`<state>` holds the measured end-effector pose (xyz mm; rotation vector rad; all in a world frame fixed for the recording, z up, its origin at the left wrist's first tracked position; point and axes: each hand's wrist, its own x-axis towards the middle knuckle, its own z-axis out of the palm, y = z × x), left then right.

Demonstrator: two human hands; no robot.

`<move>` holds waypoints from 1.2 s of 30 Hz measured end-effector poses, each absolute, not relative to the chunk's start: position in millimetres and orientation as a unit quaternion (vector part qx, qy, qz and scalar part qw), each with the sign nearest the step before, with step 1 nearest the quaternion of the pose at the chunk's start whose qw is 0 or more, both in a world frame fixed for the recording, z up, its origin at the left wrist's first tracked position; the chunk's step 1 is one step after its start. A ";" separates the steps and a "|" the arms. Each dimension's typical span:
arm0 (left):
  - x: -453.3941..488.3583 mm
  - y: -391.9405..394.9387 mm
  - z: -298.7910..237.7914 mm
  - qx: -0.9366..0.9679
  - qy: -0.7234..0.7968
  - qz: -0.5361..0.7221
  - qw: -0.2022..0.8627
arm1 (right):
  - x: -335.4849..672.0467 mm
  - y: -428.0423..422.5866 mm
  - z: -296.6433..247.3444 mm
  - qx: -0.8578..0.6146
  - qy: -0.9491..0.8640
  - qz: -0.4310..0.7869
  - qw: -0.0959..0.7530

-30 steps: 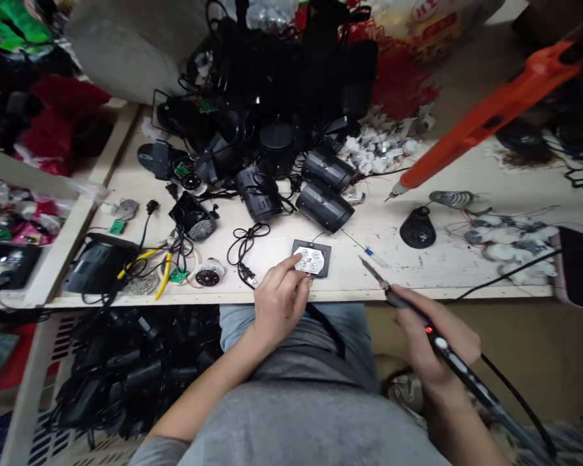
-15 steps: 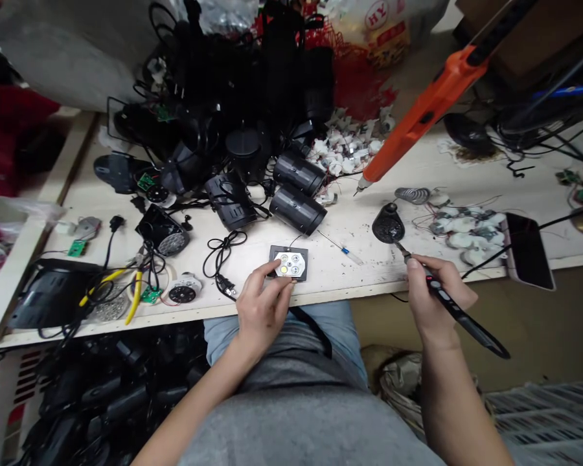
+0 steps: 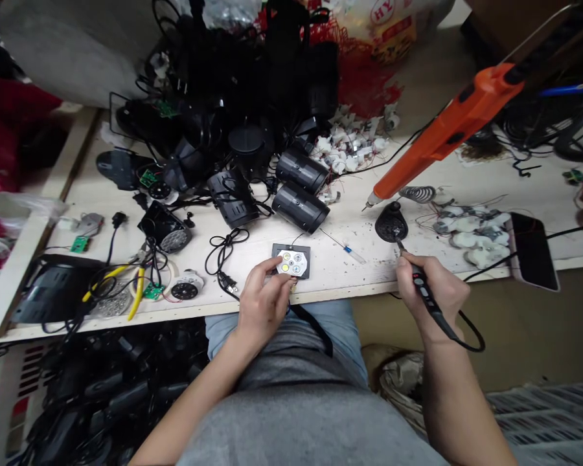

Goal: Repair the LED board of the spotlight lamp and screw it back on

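The bench (image 3: 359, 275) runs across the view, with a heap of black lamp parts along its back edge and 2 lamp housings (image 3: 300, 208) lying near the middle. An orange iron (image 3: 447, 145) rests across the right side, its tip pointing down at the bench. Near the front edge, at the centre, a white LED board (image 3: 291, 262) with 4 round lamps sits on a black mount (image 3: 291, 249).

The left hand (image 3: 262, 304) steadies the board, fingers curled and pressing on its near-left edge. The right hand (image 3: 432, 291) pinches a pen iron (image 3: 425, 291) like a pencil, its tip at a black stand (image 3: 391, 223). The work in hand looks like soldering, and reaching the board calls for carrying that tip across to it.

The left fingers hide part of the board. I cannot tell whether the left thumb pinches, or whether the tip touches the stand.
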<state>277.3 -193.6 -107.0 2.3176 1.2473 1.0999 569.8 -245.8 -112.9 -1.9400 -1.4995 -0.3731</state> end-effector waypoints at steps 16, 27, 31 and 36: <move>271.8 -189.3 -105.1 0.810 0.407 0.386 0.171 | 568.4 -234.8 -100.5 -0.804 -0.414 -0.055 0.423; 273.3 -189.0 -107.2 0.794 0.409 0.416 0.170 | 527.9 -273.6 -83.3 -0.730 -0.458 0.031 0.505; 278.0 -188.1 -108.1 0.786 0.422 0.423 0.158 | 500.8 -292.3 -79.0 -0.658 -0.578 0.086 0.475; 280.5 -189.2 -106.5 0.775 0.434 0.431 0.158 | 477.4 -287.3 -77.8 -0.579 -0.667 0.070 0.465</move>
